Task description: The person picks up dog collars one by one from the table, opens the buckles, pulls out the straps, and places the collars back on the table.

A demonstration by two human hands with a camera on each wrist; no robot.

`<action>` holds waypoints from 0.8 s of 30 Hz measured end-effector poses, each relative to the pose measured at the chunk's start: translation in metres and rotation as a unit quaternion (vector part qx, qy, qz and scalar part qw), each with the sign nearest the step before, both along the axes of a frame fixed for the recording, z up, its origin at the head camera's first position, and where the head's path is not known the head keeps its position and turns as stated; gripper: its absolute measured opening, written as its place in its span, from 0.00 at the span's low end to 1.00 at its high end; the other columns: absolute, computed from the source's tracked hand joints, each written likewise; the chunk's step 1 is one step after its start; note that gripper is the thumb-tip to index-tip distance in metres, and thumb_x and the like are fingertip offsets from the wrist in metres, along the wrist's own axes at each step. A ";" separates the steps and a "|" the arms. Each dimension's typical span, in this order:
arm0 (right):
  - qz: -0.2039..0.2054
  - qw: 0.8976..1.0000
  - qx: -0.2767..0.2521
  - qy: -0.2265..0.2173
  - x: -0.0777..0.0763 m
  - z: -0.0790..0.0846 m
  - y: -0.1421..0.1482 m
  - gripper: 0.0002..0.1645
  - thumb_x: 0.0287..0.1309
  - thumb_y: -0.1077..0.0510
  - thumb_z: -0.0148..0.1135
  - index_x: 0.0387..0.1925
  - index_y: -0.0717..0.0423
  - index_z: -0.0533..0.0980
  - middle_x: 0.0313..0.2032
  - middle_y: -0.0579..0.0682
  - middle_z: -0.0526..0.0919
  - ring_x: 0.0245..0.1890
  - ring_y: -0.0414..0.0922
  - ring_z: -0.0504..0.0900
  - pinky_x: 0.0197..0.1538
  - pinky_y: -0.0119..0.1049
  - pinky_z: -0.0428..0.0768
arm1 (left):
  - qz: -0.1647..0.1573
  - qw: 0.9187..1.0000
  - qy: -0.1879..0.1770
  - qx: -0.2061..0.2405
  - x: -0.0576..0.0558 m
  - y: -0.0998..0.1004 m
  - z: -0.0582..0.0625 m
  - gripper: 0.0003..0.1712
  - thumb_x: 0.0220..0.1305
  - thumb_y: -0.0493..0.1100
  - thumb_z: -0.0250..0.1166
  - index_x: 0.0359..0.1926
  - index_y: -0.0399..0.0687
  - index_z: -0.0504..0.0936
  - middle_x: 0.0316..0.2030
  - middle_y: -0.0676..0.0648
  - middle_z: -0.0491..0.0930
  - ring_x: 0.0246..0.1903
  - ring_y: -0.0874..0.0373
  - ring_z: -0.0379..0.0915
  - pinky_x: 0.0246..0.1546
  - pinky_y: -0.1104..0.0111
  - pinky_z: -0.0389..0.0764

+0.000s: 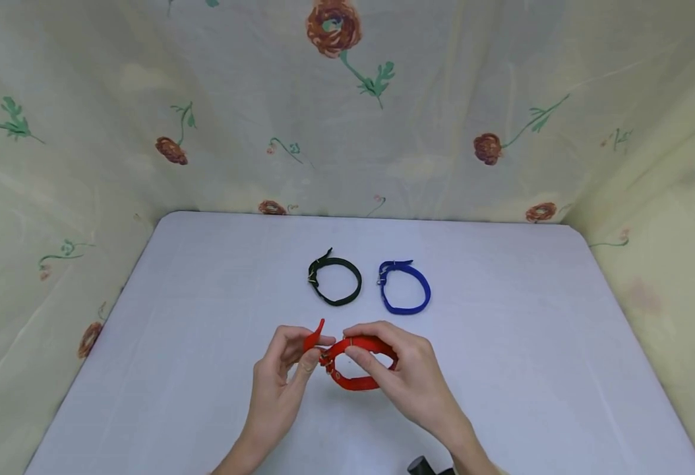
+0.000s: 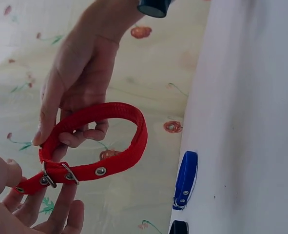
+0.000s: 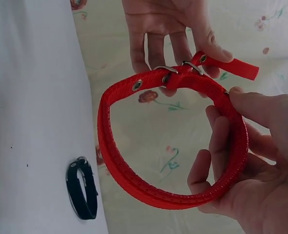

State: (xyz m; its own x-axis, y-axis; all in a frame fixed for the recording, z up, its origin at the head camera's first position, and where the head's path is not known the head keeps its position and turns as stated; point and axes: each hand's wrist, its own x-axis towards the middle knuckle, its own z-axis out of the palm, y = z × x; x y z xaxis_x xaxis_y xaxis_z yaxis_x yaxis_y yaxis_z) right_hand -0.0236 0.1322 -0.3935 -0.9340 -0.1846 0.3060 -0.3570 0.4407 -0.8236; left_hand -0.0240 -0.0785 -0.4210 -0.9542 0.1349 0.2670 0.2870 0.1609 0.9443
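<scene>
A red collar with metal eyelets and a buckle is held up over the table between both hands, its strap looped through the buckle. My left hand pinches the strap's free end beside the buckle, thumb on top. On the other side my right hand grips the loop, thumb inside and fingers along the outer band. The right wrist view shows the buckle with the strap tip sticking out past the left thumb. In the left wrist view the eyelets face the camera.
Behind the hands, a black collar and a blue collar lie buckled into loops on the white table. Flower-patterned cloth hangs around the back and sides. A dark cylindrical object shows at the bottom edge, by the right forearm.
</scene>
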 end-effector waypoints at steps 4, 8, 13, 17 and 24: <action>-0.002 1.000 -0.007 -0.008 -0.001 0.001 0.000 0.14 0.67 0.54 0.75 0.53 0.44 0.87 0.44 0.41 0.93 0.37 0.34 0.87 0.31 0.30 0.86 | -0.012 0.999 -0.017 -0.029 -0.002 -0.001 -0.003 0.18 0.72 0.40 0.72 0.59 0.52 0.79 0.52 0.51 0.91 0.47 0.61 0.88 0.55 0.67 0.88; -0.006 1.000 -0.012 -0.011 -0.001 0.001 0.000 0.14 0.68 0.52 0.74 0.53 0.42 0.86 0.42 0.40 0.92 0.32 0.35 0.82 0.29 0.29 0.79 | -0.022 0.998 -0.041 -0.049 -0.002 0.001 -0.007 0.21 0.69 0.42 0.74 0.59 0.54 0.79 0.51 0.53 0.91 0.46 0.64 0.88 0.57 0.66 0.88; -0.005 1.000 0.003 -0.004 0.000 -0.001 -0.001 0.13 0.66 0.55 0.77 0.49 0.40 0.87 0.41 0.34 0.92 0.39 0.33 0.85 0.42 0.31 0.85 | 0.017 0.998 -0.056 -0.029 0.001 0.002 -0.008 0.18 0.69 0.41 0.74 0.57 0.48 0.81 0.48 0.51 0.93 0.47 0.63 0.89 0.57 0.69 0.87; 0.004 0.999 0.034 0.002 0.000 -0.001 -0.002 0.13 0.64 0.55 0.78 0.49 0.42 0.86 0.43 0.34 0.92 0.44 0.34 0.88 0.51 0.36 0.87 | 0.043 0.996 -0.074 -0.003 0.001 0.001 -0.005 0.17 0.69 0.39 0.73 0.57 0.47 0.83 0.47 0.48 0.92 0.47 0.63 0.89 0.57 0.72 0.86; 0.016 1.000 0.022 -0.007 0.001 0.000 -0.007 0.20 0.64 0.51 0.78 0.56 0.38 0.85 0.51 0.32 0.90 0.55 0.36 0.87 0.57 0.41 0.87 | 0.033 0.997 -0.064 -0.035 0.001 0.000 -0.006 0.18 0.64 0.40 0.77 0.54 0.55 0.88 0.45 0.54 0.93 0.44 0.63 0.86 0.46 0.71 0.87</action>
